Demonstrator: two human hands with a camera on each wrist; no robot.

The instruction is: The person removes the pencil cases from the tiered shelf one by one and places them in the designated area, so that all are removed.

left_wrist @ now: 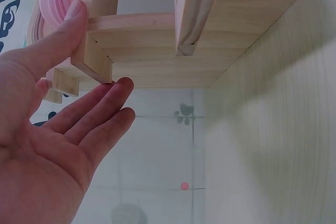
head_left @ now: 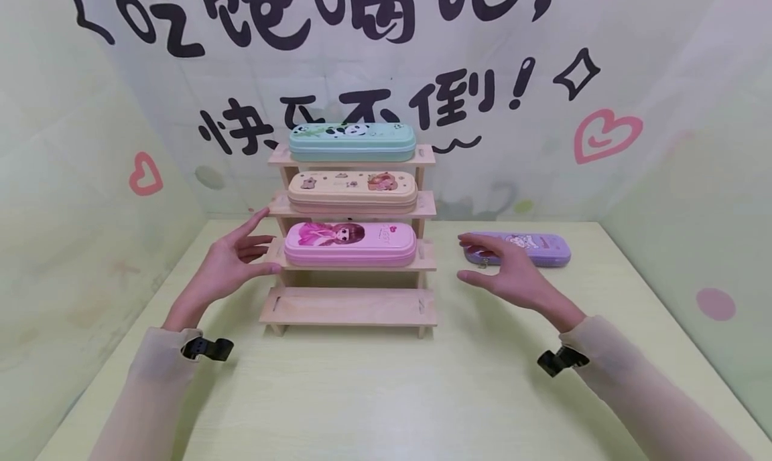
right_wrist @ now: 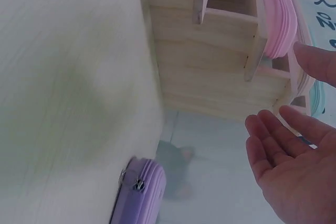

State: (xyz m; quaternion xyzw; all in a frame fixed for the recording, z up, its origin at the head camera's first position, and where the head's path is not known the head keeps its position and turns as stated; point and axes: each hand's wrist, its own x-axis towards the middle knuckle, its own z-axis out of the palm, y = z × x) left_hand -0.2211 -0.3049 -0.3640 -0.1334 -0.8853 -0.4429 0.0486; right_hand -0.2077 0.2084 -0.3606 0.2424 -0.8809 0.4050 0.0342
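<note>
A stepped wooden rack (head_left: 356, 307) bears a pink pencil case (head_left: 374, 243) with a doll picture. Above it are a cream pencil case (head_left: 356, 193) and, on top, a mint green pencil case (head_left: 362, 146) with pandas. My left hand (head_left: 223, 267) is at the rack's left side, its thumb right by the pink case's tier and its fingers extended along the side. To the right of the rack, my right hand (head_left: 512, 277) hangs in the air, fingers spread from the thumb, holding nothing. It partly covers a purple pencil case (head_left: 549, 246) lying on the table.
The rack's lowest tier (head_left: 350, 305) shows bare wood. Behind the rack stands a white printed backdrop (head_left: 512, 173) with black lettering, and side panels border the pale table (head_left: 386, 394). A black band (head_left: 208, 348) circles each wrist.
</note>
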